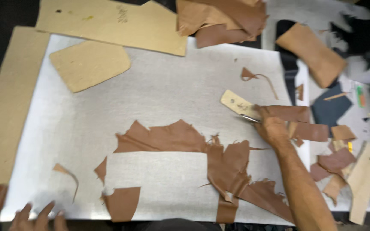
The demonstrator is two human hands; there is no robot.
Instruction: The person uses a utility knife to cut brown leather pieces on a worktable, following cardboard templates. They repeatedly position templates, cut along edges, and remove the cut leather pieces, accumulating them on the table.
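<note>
The person stands over a grey cutting mat (159, 90) strewn with brown leather. The right hand (270, 127) reaches out to the mat's right side, fist closed around a thin metal tool (249, 118) whose tip pokes out to the left; the picture is blurred, so I cannot tell what kind of tool it is. The hand lies against a small cardboard template (236, 103), a pale tab with a couple of holes, which sits tilted on the mat just up and left of the knuckles. A brown leather strip (290, 113) lies right beside the hand, running off to the right over the mat's edge, with another strip (311, 131) just below it.

The left hand (39, 218) is at the bottom left corner, fingers spread and pressed flat on the mat's near edge. It holds nothing.

In the middle of the mat lies a big leather offcut (219, 162), ragged on the outside, with a clean rectangle cut out of it so the mat shows through. A loose square piece (123, 203) lies by its lower left end. A rounded cardboard pattern (88, 64) lies at the top left of the mat, and larger cardboard sheets (112, 23) lie beyond it. A leather pile (223, 19) sits at the top edge. Scraps (337, 162) clutter the table to the right.
</note>
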